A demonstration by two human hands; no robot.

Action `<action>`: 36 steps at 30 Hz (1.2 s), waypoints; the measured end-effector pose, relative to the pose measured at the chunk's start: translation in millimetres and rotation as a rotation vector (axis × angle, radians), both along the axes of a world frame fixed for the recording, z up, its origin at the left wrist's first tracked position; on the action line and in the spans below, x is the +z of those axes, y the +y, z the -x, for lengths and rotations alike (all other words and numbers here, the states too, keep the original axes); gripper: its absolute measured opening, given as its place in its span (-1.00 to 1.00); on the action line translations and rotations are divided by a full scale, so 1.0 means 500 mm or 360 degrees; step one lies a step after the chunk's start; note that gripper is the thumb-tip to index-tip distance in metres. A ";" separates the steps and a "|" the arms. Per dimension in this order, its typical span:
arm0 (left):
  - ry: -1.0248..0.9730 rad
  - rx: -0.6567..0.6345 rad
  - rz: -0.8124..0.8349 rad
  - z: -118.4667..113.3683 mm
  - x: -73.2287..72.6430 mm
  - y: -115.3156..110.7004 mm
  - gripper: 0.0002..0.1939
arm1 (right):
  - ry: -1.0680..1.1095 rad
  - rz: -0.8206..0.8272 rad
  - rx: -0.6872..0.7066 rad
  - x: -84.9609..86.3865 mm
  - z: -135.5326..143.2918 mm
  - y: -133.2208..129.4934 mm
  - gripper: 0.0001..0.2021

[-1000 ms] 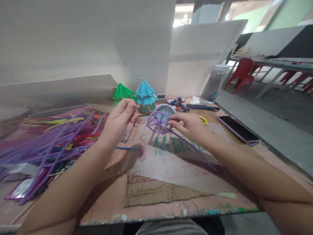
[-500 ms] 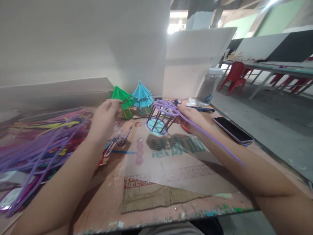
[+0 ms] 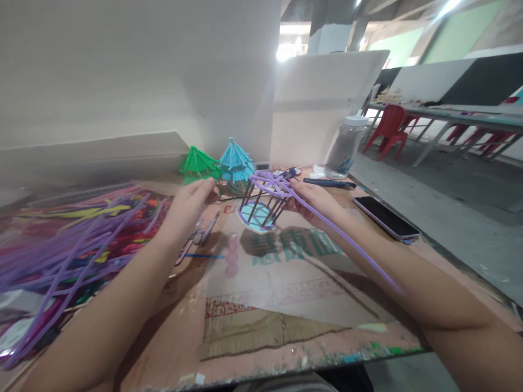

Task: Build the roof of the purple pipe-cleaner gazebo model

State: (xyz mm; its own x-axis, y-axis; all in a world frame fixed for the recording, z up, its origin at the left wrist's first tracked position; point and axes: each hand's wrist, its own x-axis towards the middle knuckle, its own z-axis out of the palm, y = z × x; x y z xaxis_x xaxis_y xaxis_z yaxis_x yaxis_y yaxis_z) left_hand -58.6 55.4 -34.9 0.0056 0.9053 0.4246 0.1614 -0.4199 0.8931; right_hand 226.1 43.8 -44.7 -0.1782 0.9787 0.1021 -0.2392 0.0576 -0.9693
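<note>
Head view: pinching the right edge of a purple cage-like frame (image 3: pixel 272 185) with the right hand (image 3: pixel 312 198), thumb and fingers narrowed on the rim. Held tilted above the printed cardboard sheet (image 3: pixel 261 280), showing a spoked top, dark posts and a light-blue base. Trailing from the same edge, across the right forearm in view: a long purple pipe cleaner (image 3: pixel 347 233). At the frame's other side, apart from it, the left hand (image 3: pixel 194 198) with fingers curled close together, near the green canopy model (image 3: pixel 199 161); impossible to tell whether gripping anything. Just beside that model, a two-tiered blue canopy model (image 3: pixel 236 160). Farther left, a heap of pipe cleaners (image 3: pixel 77 239), mostly purple. Toward the right, a utility knife (image 3: pixel 329 183), a clear bottle (image 3: pixel 345 149) and a smartphone (image 3: pixel 386 218) lying flat.
</note>
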 end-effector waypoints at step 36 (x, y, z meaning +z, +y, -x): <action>0.0739 -0.0050 -0.0291 -0.068 -0.045 -0.046 -0.76 | 0.0157 0.0139 0.0081 -0.026 0.042 -0.030 -0.57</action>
